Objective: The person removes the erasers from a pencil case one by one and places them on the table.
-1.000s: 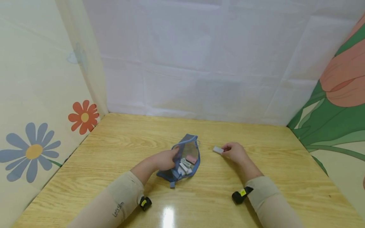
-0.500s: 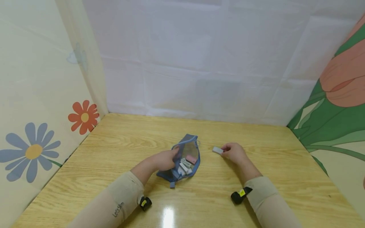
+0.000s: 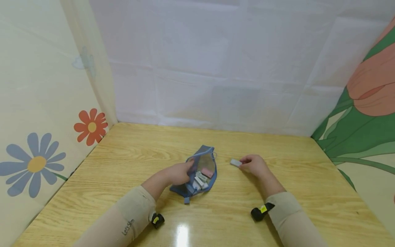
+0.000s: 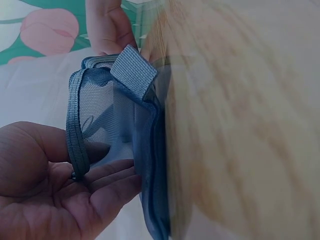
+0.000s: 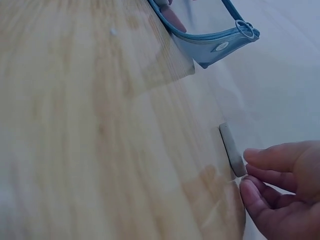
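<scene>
My left hand (image 3: 179, 174) holds the near-left edge of a blue mesh zip pouch (image 3: 197, 154), which lies with its mouth open on the table. In the left wrist view, the thumb reaches inside the pouch's rim (image 4: 75, 120) while the other fingers stay against its side. Inside the pouch sit a pink block (image 3: 207, 172) and several white and pale green blocks (image 3: 200, 180) that look like erasers. To the right of the pouch, my right hand (image 3: 254, 165) pinches the near end of a pale grey-white eraser (image 3: 236, 162), which lies flat on the tabletop.
Both hands work over a wood-grain table (image 3: 139, 144). A white sheet (image 3: 185, 68) hangs behind its far edge, and flower-printed panels stand at the left (image 3: 37, 103) and right (image 3: 364, 154). A black camera (image 3: 258, 213) is strapped at the right wrist.
Hardly anything differs: the right hand and the eraser shift very slightly, while the left hand and the pouch stay in place.
</scene>
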A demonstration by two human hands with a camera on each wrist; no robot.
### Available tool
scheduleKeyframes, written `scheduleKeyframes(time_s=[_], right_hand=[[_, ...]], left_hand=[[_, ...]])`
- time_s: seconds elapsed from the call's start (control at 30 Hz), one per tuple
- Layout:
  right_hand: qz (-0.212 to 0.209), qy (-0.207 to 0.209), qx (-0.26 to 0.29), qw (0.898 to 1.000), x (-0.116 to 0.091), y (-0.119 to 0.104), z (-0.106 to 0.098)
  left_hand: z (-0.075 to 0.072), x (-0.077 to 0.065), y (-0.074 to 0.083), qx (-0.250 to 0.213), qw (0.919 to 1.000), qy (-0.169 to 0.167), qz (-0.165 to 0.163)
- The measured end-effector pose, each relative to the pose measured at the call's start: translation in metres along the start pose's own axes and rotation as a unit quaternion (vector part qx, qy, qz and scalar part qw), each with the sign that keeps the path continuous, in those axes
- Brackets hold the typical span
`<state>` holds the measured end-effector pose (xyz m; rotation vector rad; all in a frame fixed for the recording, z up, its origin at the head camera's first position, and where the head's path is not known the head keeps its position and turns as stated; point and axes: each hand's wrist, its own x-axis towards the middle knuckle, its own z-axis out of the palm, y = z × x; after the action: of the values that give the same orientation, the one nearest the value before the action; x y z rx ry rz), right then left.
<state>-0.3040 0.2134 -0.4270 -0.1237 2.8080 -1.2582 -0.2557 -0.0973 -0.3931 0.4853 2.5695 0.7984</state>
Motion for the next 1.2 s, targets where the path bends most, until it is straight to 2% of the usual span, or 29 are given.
scheduleKeyframes(time_s=[0.1,0.27,0.5,0.83,1.2], right_hand=[[-0.014,-0.001,0.018,1.000,-0.003,-0.002,-0.004],[0.006,0.007,0.045,0.999,-0.004,-0.009,-0.006],[-0.027,0.013,0.013,0.999,-0.005,-0.019,-0.004],[-0.048,-0.026,0.092,0.994,-0.015,-0.046,0.015],[-0.084,-0.073,0.075,0.991,-0.028,-0.072,0.045]], left_hand=[[0.000,0.000,0.000,0.001,1.0000,-0.001,0.000],[0.000,-0.001,0.001,0.001,1.0000,0.000,0.003],[-0.001,-0.001,0.002,-0.006,1.0000,-0.003,-0.001],[-0.001,0.000,0.001,0.000,1.0000,-0.004,-0.002],[-0.003,-0.002,0.002,0.002,0.9999,-0.013,-0.003]])
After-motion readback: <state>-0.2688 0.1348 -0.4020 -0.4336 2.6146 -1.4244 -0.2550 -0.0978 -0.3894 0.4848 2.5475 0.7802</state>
